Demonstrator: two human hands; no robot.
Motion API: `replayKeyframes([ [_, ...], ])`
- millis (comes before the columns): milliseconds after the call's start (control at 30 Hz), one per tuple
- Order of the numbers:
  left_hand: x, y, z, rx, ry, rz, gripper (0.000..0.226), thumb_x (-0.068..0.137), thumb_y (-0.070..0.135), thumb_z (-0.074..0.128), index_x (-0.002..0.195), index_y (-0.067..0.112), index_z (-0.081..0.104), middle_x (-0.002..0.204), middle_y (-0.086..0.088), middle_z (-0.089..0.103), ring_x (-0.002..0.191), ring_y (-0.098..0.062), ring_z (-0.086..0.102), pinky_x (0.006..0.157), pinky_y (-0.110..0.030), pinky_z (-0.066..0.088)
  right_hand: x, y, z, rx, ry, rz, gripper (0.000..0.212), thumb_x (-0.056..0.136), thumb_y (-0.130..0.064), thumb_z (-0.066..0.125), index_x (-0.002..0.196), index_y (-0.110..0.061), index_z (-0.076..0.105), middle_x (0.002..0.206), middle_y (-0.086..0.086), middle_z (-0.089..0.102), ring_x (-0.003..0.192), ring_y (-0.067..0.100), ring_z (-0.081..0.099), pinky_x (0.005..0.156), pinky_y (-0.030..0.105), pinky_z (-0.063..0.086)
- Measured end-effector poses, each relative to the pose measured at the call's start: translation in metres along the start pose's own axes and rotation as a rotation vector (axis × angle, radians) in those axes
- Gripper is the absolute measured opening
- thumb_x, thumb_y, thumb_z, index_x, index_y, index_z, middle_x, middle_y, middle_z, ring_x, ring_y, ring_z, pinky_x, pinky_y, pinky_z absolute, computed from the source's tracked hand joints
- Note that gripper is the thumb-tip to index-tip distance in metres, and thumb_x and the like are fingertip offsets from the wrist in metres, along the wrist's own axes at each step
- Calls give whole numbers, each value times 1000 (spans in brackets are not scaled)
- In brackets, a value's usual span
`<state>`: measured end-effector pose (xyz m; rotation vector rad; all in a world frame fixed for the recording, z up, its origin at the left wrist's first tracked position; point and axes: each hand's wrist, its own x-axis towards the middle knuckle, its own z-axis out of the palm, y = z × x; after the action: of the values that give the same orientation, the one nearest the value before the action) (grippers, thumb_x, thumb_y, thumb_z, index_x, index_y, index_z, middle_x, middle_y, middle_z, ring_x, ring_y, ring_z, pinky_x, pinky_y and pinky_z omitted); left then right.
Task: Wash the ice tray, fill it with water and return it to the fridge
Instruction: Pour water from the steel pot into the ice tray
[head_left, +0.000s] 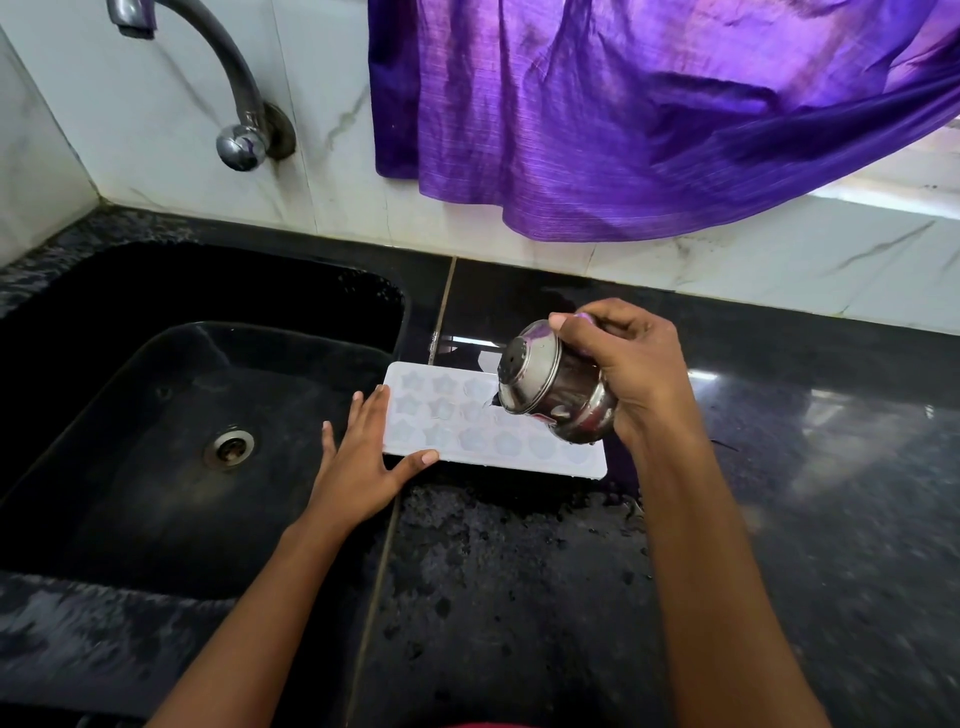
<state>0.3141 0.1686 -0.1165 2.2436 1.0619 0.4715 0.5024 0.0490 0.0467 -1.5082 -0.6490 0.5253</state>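
On the black polished stone counter (779, 467), just to the right of the sink, lies our white translucent plastic ice tray (457, 439). It sits flat, its long side running left to right, and shows three rows of star-shaped cells. Our left hand (363, 457) rests at the tray's left end. Its grip is spread, with the fingers straight and apart, the fingertips touching the short edge and the thumb lying along the near long edge. Above the tray's right half we hold a small round stainless-steel pot (550, 389), tipped over so its mouth faces left and down towards the cells. Our right hand (634, 374) has its grip curled round the pot's body from the right, with the thumb across the top. At the pot's lower lip a thin streak may be water meeting the tray, though we cannot tell for sure. Scattered drops (597, 512) wet the counter in front of the tray. To the left, the deep black rectangular sink (405, 312) has a round metal drain (228, 447) in its floor. Above it a curved dark metal tap (228, 78) comes out of the white marbled wall tiles (156, 156). A shiny purple cloth (623, 130) hangs over the wall behind the counter.
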Motion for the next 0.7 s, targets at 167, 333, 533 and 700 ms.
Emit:
replayKeyframes([
  [167, 0, 0, 0, -3, 6, -2, 115, 61, 86, 30, 150, 20, 1, 158, 7, 3, 139, -2, -13, 113, -47, -12, 0, 4, -2, 63, 23, 64, 18, 73, -6, 76, 65, -15, 63, 62, -4, 61, 58, 7, 59, 57, 20, 51],
  [333, 0, 0, 0, -1, 1, -10, 114, 61, 85, 30, 150, 21, 0, 158, 8, 1, 138, -1, -15, 113, -46, -13, 2, 6, 0, 143, 29, 126, 16, 73, -5, 75, 66, -12, 62, 67, 2, 61, 70, 16, 59, 71, 31, 52],
  [533, 0, 0, 1, 1, 2, -9, 115, 60, 85, 30, 150, 20, 1, 158, 8, 2, 138, 0, -15, 112, -45, -14, 0, 9, 11, 105, -31, 104, 15, 74, -5, 75, 67, -13, 64, 60, -7, 64, 56, 4, 61, 55, 19, 50],
  [700, 0, 0, 0, 21, -5, -10, 114, 60, 86, 28, 150, 21, 0, 158, 9, 0, 137, 1, -17, 112, -43, -15, 1, 11, 22, 36, -58, 52, 19, 73, -7, 76, 62, -18, 65, 60, -7, 63, 63, 11, 60, 62, 24, 49],
])
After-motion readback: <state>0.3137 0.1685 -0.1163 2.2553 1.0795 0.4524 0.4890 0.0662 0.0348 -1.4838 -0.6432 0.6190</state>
